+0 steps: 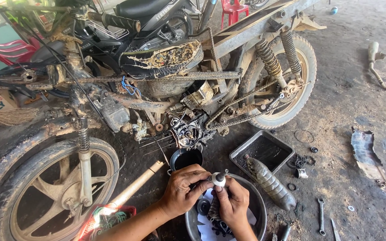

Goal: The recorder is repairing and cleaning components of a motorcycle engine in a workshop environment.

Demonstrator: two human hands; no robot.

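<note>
Item: small white-tipped part (219, 179), pinched between your left hand (182, 191) and right hand (232, 203), both closed on it. Beneath them: metal bowl (258, 203). Just beyond: black pot (186, 158). Rightward: grimy bottle (271, 184).

Left hand (182, 189) and right hand (231, 201) meet, fingers curled, pinching together.

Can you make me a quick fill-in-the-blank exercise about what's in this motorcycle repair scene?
1. Both hands hold a small white part above a round metal ____.
2. The plastic bottle lies partly in a rectangular ____.
3. On the ground right of the bottle lies a ____.
4. The stripped motorcycle has a badly torn ____.

Missing words: basin; tray; wrench; seat
</note>
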